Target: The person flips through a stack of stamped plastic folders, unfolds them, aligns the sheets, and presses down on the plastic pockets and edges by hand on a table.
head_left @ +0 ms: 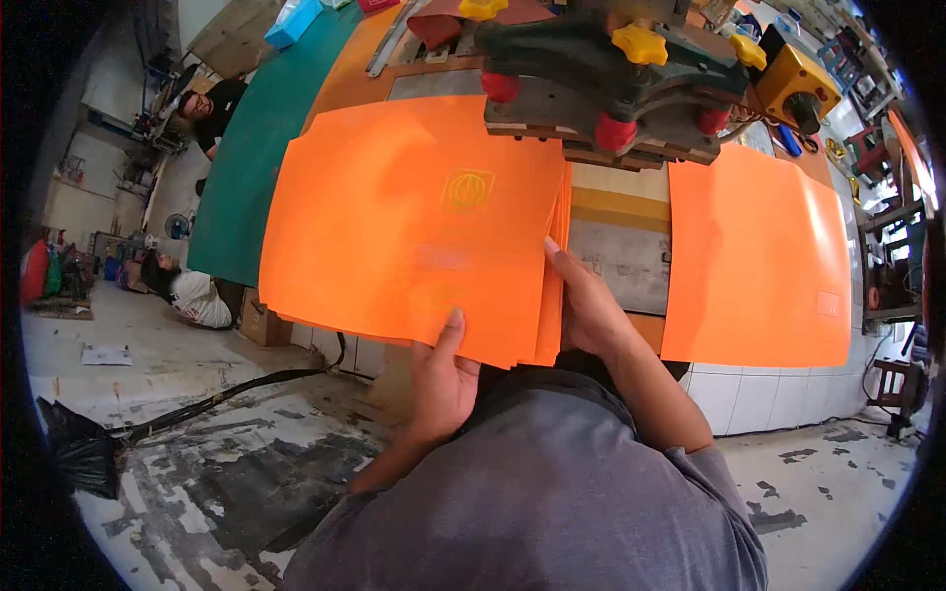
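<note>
A stack of large orange sheets [365,227] lies in front of me, its top sheet bearing a small yellow emblem. At the near edge, my left hand [445,379] grips the stack, thumb on top and fingers underneath. My right hand [588,300] holds the right edge, where several sheet edges fan slightly apart; its thumb rests against them. To the right lies another orange sheet [754,266], with a small rectangular mark near its lower right corner. A dark green press head [611,84] with yellow knobs and red feet stands just beyond the stack. My fingers below the sheets are hidden.
A grey metal plate [621,266] shows between the orange sheets. The green tabletop [256,167] stretches left, with a blue box [293,24] at its far end. A yellow control box [796,84] stands right of the press. Two people are at the left, beyond the table.
</note>
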### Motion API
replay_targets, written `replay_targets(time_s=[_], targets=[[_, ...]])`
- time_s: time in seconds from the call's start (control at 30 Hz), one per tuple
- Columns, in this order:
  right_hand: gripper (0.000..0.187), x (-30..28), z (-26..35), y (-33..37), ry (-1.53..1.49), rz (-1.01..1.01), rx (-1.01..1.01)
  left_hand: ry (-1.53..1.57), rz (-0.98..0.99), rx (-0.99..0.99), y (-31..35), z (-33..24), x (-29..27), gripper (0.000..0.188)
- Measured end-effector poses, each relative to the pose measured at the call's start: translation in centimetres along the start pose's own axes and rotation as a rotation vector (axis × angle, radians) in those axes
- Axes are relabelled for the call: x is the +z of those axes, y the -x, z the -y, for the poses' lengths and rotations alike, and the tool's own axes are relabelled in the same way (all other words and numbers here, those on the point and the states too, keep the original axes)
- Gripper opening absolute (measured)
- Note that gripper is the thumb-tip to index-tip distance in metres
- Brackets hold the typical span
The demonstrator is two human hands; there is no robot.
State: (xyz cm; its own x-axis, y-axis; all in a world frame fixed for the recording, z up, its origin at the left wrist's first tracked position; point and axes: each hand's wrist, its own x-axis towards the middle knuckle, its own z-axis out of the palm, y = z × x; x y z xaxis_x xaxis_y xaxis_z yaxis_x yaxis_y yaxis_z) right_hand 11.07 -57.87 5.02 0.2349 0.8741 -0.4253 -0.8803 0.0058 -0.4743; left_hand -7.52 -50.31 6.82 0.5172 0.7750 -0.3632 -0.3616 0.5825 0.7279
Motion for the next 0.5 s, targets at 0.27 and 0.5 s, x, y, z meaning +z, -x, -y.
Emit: replay_targets(time_s=[0.27, 0.5], targets=[[0.057, -0.4, 0.0, 0.1, 0.189, 0.009, -0.064, -0.754, 0.715, -0.632, -1.6, -4.7, -2.6, 0.029], [0.063, -0.3, -0.1, 0.3, 0.265, -0.068, -0.137, -1.113, 0.009, 0.410, -7.5, -16.7, -10.0, 0.046]])
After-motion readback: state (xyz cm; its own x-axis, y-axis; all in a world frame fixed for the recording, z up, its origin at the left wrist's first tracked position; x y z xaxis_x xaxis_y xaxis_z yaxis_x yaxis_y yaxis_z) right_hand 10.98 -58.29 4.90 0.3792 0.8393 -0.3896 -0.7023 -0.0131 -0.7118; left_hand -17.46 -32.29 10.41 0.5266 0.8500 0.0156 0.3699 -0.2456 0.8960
